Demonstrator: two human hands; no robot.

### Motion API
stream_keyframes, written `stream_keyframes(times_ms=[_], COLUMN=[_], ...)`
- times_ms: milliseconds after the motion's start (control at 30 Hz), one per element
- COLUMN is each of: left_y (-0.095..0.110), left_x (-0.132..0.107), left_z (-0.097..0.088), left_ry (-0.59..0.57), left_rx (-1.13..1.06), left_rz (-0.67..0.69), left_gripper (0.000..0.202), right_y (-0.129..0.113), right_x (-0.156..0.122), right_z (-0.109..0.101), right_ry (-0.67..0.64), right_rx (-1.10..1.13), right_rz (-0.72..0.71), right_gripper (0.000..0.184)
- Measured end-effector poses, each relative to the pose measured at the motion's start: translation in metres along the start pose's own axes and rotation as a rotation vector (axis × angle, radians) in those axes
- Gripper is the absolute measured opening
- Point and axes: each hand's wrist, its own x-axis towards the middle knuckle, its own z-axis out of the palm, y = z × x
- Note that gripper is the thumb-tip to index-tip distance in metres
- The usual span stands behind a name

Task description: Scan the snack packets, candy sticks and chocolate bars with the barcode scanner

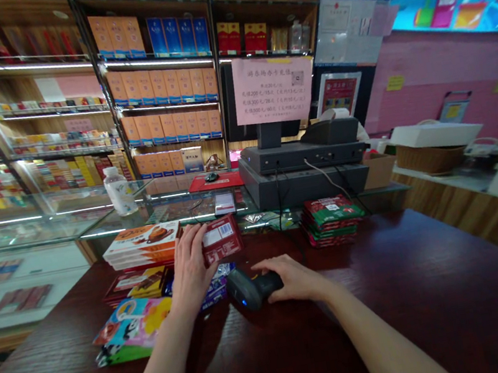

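Note:
My left hand (190,265) grips the left end of a dark red box (222,238), whose white label and barcode face me. Its thumb is on the near side, and the fingers' far ends are partly hidden. In front of me, my right hand (289,276) is closed around the handle of a black barcode scanner (246,289). The scanner's head points left and shows a small blue light. Beneath and beside my left hand lie a purple packet (215,287), a yellow chocolate packet (151,282) and a colourful bag with cartoon animals (132,331).
White and orange boxes (142,244) are stacked left of my left hand. Red and green packets (333,217) form a pile at the right. Behind the dark wooden table (392,315) stand a cash register (303,171) and a bottle (120,191) on a glass counter.

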Motion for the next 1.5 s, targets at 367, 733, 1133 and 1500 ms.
stream_keyframes(times_ms=[367,733,1133,1500], left_y=[0.016,0.034,0.033,0.026], left_x=[0.003,0.002,0.001,0.0], left_z=[0.002,0.003,0.01,0.02], left_ry=[-0.03,-0.133,-0.023,-0.06], left_rx=[-0.038,-0.032,-0.257,-0.279], left_rz=[0.094,0.153,-0.01,-0.215], left_gripper=[0.078,0.077,0.086,0.057], right_y=[0.004,-0.008,-0.012,-0.005], right_x=[0.012,0.019,0.014,0.019], right_z=[0.001,-0.005,-0.009,-0.003], right_ry=[0.47,0.596,0.632,0.678], right_rx=[0.393,0.798,0.925,0.898], right_rz=[0.082,0.127,0.134,0.151], right_gripper=[0.044,0.04,0.03,0.031])
